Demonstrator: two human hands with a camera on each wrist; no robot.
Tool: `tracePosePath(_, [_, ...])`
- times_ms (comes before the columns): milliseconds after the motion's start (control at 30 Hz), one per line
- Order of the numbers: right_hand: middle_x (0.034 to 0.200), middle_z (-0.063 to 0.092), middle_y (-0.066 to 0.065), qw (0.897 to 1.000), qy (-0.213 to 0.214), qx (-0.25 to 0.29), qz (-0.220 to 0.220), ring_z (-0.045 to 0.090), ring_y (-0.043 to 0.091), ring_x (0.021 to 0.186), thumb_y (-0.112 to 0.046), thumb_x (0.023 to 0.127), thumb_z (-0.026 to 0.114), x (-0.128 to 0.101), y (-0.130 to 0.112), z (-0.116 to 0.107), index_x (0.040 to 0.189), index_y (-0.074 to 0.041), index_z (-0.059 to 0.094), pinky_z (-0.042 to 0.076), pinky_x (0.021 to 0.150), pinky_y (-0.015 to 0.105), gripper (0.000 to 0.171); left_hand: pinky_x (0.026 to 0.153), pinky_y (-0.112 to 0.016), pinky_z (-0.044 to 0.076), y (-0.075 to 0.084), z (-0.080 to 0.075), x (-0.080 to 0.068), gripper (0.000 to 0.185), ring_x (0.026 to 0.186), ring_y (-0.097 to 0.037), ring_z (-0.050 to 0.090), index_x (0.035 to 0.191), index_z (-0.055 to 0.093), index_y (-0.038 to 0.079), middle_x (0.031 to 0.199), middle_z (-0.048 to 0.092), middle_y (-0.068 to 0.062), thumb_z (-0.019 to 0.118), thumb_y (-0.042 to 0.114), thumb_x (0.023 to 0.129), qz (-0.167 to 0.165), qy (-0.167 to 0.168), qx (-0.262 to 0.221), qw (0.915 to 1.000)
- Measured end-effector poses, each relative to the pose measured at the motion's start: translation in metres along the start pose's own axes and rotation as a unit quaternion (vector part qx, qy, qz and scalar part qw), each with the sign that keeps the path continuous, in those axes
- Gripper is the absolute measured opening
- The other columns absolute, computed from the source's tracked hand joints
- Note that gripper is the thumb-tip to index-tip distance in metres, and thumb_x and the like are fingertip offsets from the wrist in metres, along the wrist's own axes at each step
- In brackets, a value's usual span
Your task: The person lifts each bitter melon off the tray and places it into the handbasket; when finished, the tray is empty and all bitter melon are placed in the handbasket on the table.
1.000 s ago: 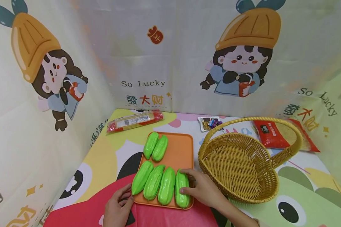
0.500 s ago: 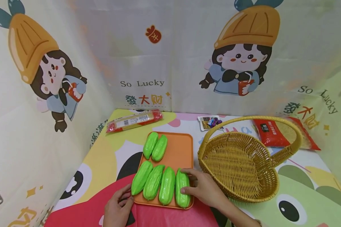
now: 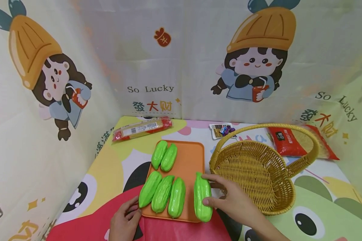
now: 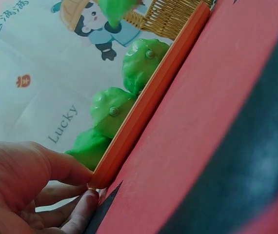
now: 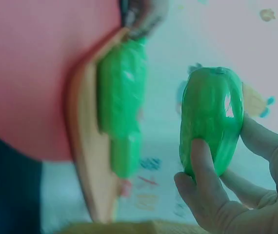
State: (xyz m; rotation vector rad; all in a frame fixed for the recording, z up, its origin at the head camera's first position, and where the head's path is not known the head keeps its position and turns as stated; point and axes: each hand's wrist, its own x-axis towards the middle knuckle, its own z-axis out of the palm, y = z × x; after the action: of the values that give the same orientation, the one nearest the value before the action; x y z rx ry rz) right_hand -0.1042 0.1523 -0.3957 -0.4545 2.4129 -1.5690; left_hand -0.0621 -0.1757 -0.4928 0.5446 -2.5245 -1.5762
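My right hand [image 3: 233,201] pinches a glossy green cucumber-shaped vegetable [image 3: 202,201] between thumb and fingers, over the right edge of an orange tray [image 3: 188,157]. The right wrist view shows the lifted vegetable [image 5: 212,117] raised clear, with lengthwise ridges and a small knob at its end. Three matching vegetables [image 3: 177,197] lie side by side at the tray's front, and two more [image 3: 169,157] at its back left. At the front left corner, my left hand [image 3: 125,217] pinches the tray's rim; the left wrist view shows thumb and fingertips right on that corner [image 4: 100,180].
A wicker basket [image 3: 250,180] with a tall handle stands right of the tray, close to my right hand. Farther back are a long red-ended packet [image 3: 142,129], a small pouch with purple wrapped sweets [image 3: 224,130], and a red bag [image 3: 289,140]. A printed cloth wall [image 3: 199,67] rises behind.
My right hand has lifted the rightmost front vegetable off the tray and moved it to the right, towards the basket. My left hand stays at the tray's corner.
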Motion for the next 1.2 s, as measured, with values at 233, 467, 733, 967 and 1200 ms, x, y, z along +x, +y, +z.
tracePosePath(233, [0.132, 0.06, 0.004, 0.998, 0.046, -0.034, -0.01, 0.065, 0.027, 0.108, -0.033, 0.08, 0.082, -0.024, -0.015, -0.047, 0.135, -0.026, 0.059, 0.059, 0.077, 0.03, 0.06, 0.078, -0.016, 0.054, -0.001, -0.001, 0.001, 0.038, 0.092, -0.007, 0.066, 0.124, 0.069, 0.003, 0.11, 0.069, -0.009, 0.069, 0.0, 0.086, 0.004, -0.001, -0.02, 0.9998])
tracePosePath(467, [0.132, 0.058, 0.005, 0.99, 0.09, -0.104, -0.023, 0.062, 0.033, 0.111, -0.03, 0.081, 0.081, -0.027, -0.004, -0.09, 0.139, -0.022, 0.057, 0.057, 0.079, 0.026, 0.063, 0.078, -0.015, 0.054, 0.0, -0.002, 0.001, 0.038, 0.093, -0.007, 0.066, 0.125, 0.068, 0.003, 0.111, 0.069, -0.009, 0.069, 0.003, 0.087, -0.004, -0.014, -0.018, 0.9997])
tracePosePath(733, [0.137, 0.056, 0.003, 0.983, 0.074, -0.168, -0.028, 0.059, 0.03, 0.118, -0.039, 0.085, 0.077, 0.005, 0.041, -0.121, 0.141, -0.019, 0.055, 0.052, 0.093, 0.045, 0.063, 0.078, -0.015, 0.053, -0.001, -0.002, 0.002, 0.037, 0.092, -0.007, 0.066, 0.124, 0.069, 0.004, 0.11, 0.07, -0.008, 0.069, 0.004, 0.087, -0.007, -0.01, -0.008, 0.9999])
tracePosePath(967, [0.138, 0.055, 0.01, 0.99, 0.037, -0.132, -0.022, 0.057, 0.036, 0.12, -0.036, 0.087, 0.076, 0.03, 0.075, -0.116, 0.14, -0.015, 0.055, 0.054, 0.091, 0.046, 0.061, 0.078, -0.015, 0.053, -0.001, -0.002, 0.003, 0.038, 0.093, -0.008, 0.066, 0.125, 0.068, 0.004, 0.111, 0.07, -0.009, 0.069, 0.004, 0.087, -0.015, -0.013, -0.004, 0.9998])
tracePosePath(1200, [0.132, 0.058, 0.014, 0.996, 0.001, -0.09, -0.017, 0.058, 0.038, 0.117, -0.024, 0.087, 0.078, 0.044, 0.092, -0.109, 0.139, -0.007, 0.056, 0.057, 0.086, 0.036, 0.059, 0.077, -0.015, 0.053, 0.0, -0.001, 0.003, 0.038, 0.094, -0.011, 0.066, 0.125, 0.068, 0.004, 0.111, 0.069, -0.009, 0.069, 0.005, 0.087, -0.027, -0.013, 0.005, 0.9995])
